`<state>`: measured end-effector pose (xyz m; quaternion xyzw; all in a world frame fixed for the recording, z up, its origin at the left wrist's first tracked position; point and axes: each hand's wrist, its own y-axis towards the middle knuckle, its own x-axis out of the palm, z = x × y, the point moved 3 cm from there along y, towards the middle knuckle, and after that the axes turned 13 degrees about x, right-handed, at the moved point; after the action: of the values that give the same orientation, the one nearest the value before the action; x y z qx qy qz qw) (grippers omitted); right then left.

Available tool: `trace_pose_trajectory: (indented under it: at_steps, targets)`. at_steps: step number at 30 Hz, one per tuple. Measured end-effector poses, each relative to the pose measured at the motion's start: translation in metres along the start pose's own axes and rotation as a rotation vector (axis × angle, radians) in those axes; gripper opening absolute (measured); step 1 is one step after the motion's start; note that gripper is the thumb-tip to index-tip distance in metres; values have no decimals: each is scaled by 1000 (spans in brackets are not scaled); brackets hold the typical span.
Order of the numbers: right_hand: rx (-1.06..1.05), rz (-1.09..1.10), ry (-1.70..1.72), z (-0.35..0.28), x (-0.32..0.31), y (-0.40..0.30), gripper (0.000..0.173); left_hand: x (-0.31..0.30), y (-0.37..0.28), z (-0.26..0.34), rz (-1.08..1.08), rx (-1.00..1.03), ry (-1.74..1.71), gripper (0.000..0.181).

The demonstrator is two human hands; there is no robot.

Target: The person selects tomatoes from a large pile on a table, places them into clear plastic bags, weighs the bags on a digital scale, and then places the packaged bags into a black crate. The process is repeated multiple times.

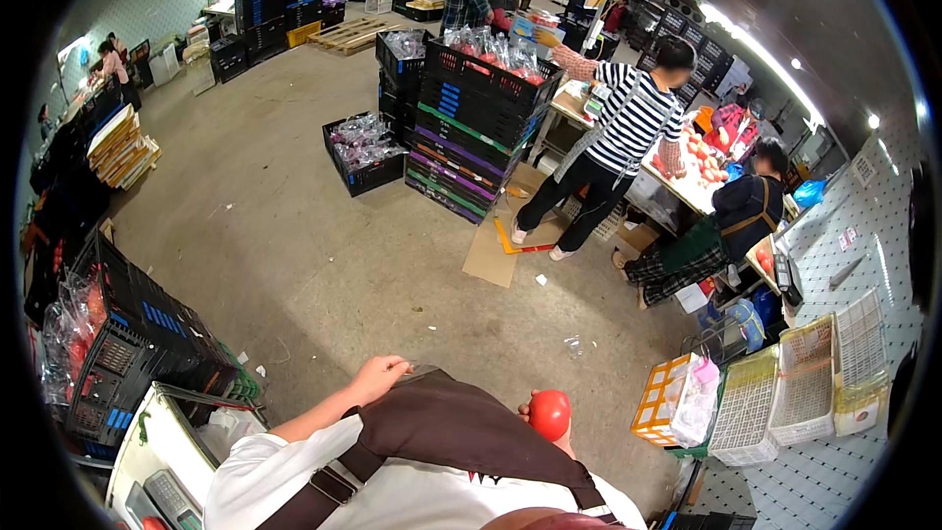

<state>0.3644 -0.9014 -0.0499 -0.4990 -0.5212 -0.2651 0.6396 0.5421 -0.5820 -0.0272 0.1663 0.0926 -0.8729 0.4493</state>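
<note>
A large red tomato (550, 416) rests in my right hand (525, 409), to the right of my dark brown apron (441, 423). Only some fingertips and part of the palm show around it. My left hand (379, 378) is in front of the apron's upper left edge, fingers curled. At its fingertips is a thin piece of clear plastic (419, 370), probably a bag, partly lost against the apron.
Black crates (147, 331) with bagged red produce stand at left, beside a white table (158, 430) with a scale (171, 497). Ahead rises a tall crate stack (471, 125). A person in stripes (636, 118) works at a tomato-covered table (688, 188). White baskets (743, 405) lean at right.
</note>
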Motion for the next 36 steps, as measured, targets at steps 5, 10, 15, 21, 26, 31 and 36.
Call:
trace_pose_trajectory:
  at_steps: [5, 10, 15, 21, 26, 31, 36]
  targets:
    - [123, -185, -40, -2, -1, 17, 53, -25, -15, -10, 244, -14, -31, 29]
    - [2, 8, -17, 5, 6, 9, 49, -103, -21, 72, 861, 220, -249, 23]
    - [51, -18, 16, 5, -1, 11, 49, -116, -67, 136, 1024, 915, 388, 12]
    - [80, -72, 26, 1, -10, 11, 51, -42, -26, 14, -79, 16, 597, 23]
    - [49, -67, 13, 3, -10, 8, 51, -65, -40, 28, 241, 82, 585, 16]
    - [34, 0, 3, 5, 5, 3, 49, -132, -50, 122, 1037, 383, 354, 9]
    - [31, 61, 17, 4, 11, 4, 46, -91, -42, 132, 773, 638, 371, 14]
